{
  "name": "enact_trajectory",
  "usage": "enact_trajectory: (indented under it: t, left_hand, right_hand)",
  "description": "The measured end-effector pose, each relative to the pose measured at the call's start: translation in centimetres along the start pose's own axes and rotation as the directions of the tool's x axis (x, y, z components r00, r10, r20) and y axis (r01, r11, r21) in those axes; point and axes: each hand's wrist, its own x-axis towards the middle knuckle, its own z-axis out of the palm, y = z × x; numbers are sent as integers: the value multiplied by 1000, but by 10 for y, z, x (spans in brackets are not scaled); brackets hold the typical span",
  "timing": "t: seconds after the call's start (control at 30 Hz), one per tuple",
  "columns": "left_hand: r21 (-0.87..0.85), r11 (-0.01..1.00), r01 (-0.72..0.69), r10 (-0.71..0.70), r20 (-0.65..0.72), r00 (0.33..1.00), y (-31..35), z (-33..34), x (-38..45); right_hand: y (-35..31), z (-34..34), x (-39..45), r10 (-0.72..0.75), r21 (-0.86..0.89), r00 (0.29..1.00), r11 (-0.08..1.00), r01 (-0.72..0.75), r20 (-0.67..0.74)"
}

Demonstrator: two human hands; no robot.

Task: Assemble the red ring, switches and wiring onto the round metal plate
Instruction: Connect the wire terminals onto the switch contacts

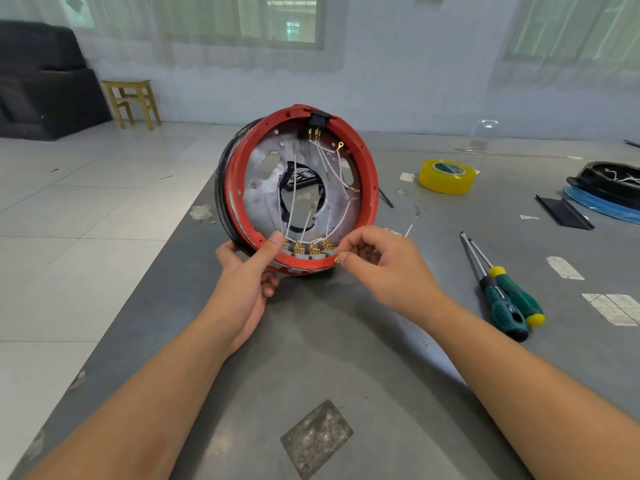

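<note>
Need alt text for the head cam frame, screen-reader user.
A left hand holds a round metal plate with a red ring tilted up on edge on a grey table, while the right hand pinches a brass wire terminal near the switches at the bottom rim. Two screwdrivers and yellow tape lie to the right.

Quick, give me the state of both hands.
Left hand: grips the lower rim of the red ring, holding it tilted up.
Right hand: pinches a small brass terminal.
</note>
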Motion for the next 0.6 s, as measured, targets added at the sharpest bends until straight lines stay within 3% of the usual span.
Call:
enact_trajectory:
  t: [0.3,0.6]
  left_hand:
    - [-111,993,42,-38,38,999,3,-13,-3]
    - [-93,995,25,-21,45,999,1,-11,-3]
  right_hand:
    - [-48,3,32,-85,16,995,996,85,56]
    - [-62,25,58,-72,-292,981,948,124,182]
